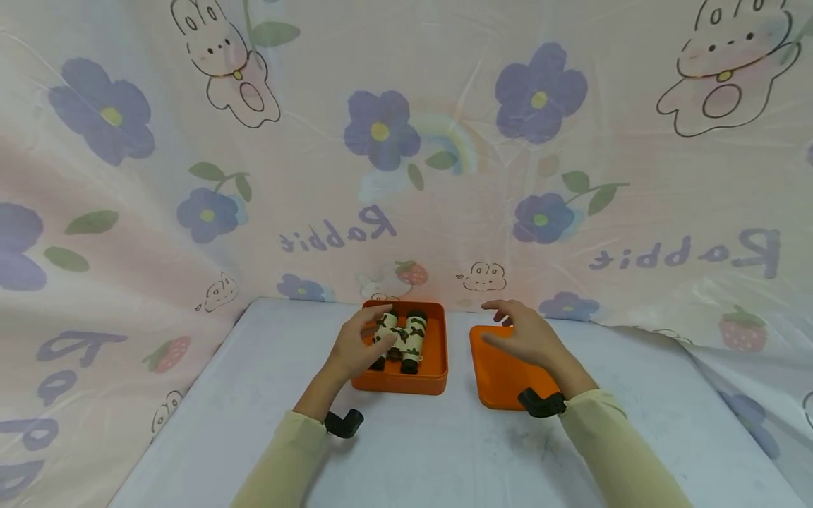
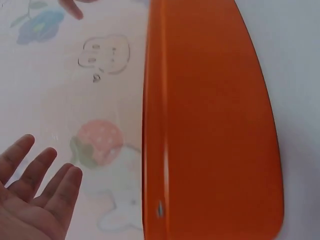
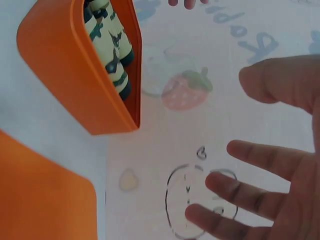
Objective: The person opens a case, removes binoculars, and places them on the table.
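Left hand: fingers spread, thumb apart, you're pinching nothing, and it hovers over the left side of the orange box
Right hand: spread as well, nothing in it, up above the orange lid
Binoculars: here they are, camouflage-patterned, lying inside the box, partly behind your left hand, its walls probably keeping them from rolling away
Long axis: barrels run front to back from you, far ends leaning slightly right; which end is the eyepieces, you can't tell
Lid: down on the counter, right of the box and apart from it, presumably so the binoculars stay reachable from above
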{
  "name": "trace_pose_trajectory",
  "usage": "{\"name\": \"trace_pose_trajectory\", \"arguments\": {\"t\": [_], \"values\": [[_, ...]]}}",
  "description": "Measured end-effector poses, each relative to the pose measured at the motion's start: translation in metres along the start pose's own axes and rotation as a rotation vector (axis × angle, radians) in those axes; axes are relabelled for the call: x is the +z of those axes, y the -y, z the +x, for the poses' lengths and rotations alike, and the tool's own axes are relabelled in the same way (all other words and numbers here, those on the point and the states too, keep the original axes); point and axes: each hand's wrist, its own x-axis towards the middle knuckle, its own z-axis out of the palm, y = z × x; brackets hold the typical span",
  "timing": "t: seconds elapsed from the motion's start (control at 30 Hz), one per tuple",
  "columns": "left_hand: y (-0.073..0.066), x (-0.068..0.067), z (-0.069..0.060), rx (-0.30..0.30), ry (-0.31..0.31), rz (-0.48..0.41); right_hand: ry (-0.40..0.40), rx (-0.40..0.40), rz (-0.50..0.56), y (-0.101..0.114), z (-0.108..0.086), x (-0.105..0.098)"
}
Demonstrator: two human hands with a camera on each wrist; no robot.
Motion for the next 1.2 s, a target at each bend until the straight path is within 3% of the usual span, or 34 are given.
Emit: {"name": "trace_pose_trajectory", "arguments": {"t": [0.33,0.63,0.83,0.97,1.2], "values": [[0.022,-0.022,-0.005,-0.018,-0.009,0.012,0.046,-0.033,-0.075,0.023,0.022,0.010],[0.043,-0.032,-0.003,-0.041,-0.015,-0.006,0.073,-0.082,-0.091,0.042,0.038,0.020],[0.054,-0.034,0.000,-0.099,0.002,-0.036,0.070,-0.112,-0.082,0.050,0.050,0.034],[0.060,-0.034,0.001,-0.170,0.011,-0.061,0.076,-0.131,-0.070,0.056,0.059,0.047],[0.068,-0.032,0.000,-0.265,0.042,-0.065,0.119,-0.111,0.039,0.061,0.071,0.071]]}}
